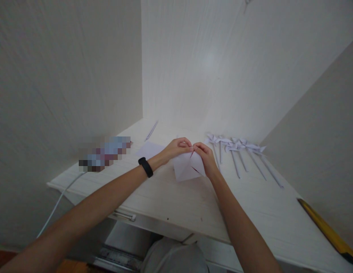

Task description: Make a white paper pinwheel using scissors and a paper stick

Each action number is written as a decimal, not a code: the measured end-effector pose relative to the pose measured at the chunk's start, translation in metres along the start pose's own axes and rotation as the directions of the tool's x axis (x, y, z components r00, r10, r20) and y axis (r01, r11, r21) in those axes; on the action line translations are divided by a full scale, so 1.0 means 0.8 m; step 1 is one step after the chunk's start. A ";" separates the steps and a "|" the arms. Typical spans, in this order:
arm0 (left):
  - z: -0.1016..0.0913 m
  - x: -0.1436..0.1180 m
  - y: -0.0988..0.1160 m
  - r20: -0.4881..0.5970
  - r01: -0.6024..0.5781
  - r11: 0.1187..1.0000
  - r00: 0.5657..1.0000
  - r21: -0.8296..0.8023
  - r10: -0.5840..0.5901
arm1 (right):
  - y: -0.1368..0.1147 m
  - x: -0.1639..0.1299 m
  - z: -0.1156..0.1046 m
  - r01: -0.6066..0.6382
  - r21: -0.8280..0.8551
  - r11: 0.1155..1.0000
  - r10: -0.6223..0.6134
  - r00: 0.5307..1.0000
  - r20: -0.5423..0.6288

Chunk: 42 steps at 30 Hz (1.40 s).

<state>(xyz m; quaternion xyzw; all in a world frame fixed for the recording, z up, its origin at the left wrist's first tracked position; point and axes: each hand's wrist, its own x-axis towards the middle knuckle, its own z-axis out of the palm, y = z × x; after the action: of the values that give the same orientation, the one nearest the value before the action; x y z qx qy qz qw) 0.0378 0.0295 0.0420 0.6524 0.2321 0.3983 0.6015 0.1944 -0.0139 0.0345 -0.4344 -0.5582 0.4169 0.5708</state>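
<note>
A square of white paper [185,168] with slits cut in from its corners is held up above the desk. My left hand [178,147], below a black wristband [145,167], pinches its top edge between thumb and fingers. Close beside it, my right hand [204,153] grips the same paper near its top right, the fingertips of both hands almost touching. Dark gaps show where the slits part. To the right lie several paper pinwheels [236,145] on rolled paper sticks [257,165].
On the white desk [125,193], another sheet of paper [150,149] lies left of my hands, with thin paper sticks [151,130] behind it. A blurred-out object [108,151] with a white cable [61,197] is at left. A yellow-and-black tool [325,225] lies along the right edge. Walls close in the desk.
</note>
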 end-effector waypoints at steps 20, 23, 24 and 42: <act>-0.002 0.000 0.004 -0.004 -0.027 0.999 1.000 -0.018 0.027 | -0.005 -0.002 -0.001 -0.065 0.111 0.992 0.056 0.995 0.079; -0.001 0.001 0.004 -0.032 -0.052 0.999 0.998 0.014 0.053 | -0.005 -0.002 -0.002 -0.051 0.052 0.997 0.046 0.995 0.088; 0.000 0.002 0.004 -0.043 -0.075 0.997 0.996 0.026 0.076 | -0.005 -0.002 -0.002 -0.042 0.032 0.999 0.039 0.995 0.087; 0.001 0.003 0.010 -0.086 -0.001 0.996 0.996 -0.093 -0.007 | -0.008 -0.001 -0.001 0.067 -0.086 0.994 -0.067 0.998 0.010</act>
<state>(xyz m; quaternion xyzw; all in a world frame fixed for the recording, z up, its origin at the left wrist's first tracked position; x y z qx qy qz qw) 0.0388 0.0298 0.0501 0.6056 0.2401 0.4353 0.6214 0.1952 -0.0164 0.0408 -0.4382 -0.5920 0.3746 0.5631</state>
